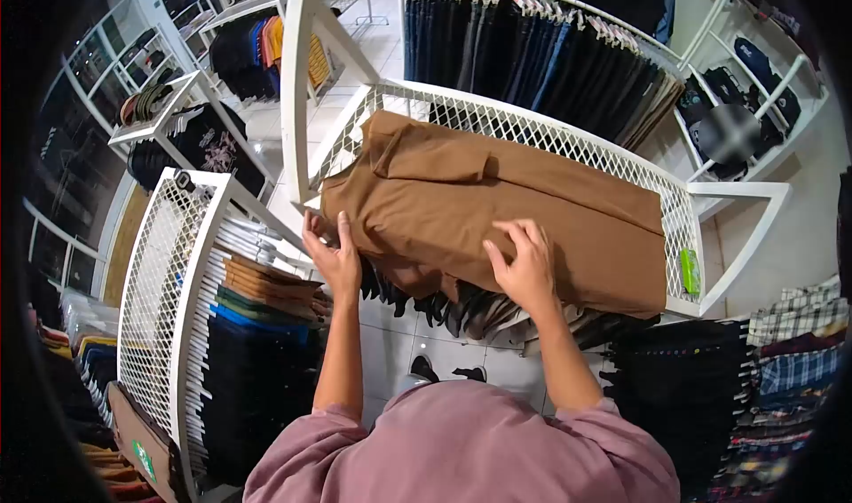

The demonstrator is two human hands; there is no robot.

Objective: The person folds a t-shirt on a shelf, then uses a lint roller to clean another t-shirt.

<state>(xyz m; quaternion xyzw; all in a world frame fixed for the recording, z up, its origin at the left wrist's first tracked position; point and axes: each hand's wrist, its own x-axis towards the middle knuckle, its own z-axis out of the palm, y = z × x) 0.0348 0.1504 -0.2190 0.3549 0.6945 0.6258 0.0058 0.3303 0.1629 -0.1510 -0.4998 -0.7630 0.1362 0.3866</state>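
Brown trousers (568, 210) lie stretched out on the white mesh top of a clothes rack (568, 126), waist end to the left. Part of the cloth hangs down over the rack's near side. At the lower left corner of the trousers is my left hand (334, 259), thumb and fingers apart, fingertips right at the cloth's edge and close to the white frame. My right hand (528, 268) is over the near middle of the trousers with its fingers spread and slightly bent, holding nothing.
A green tag (690, 272) sits at the rack's right end. Hanging clothes fill the rack below the trousers. To my left stands another mesh-topped rack (160, 263); dark jeans (497, 46) hang behind. Folded checked shirts (799, 370) are at the right. My shoes (424, 367) show on the tiled floor.
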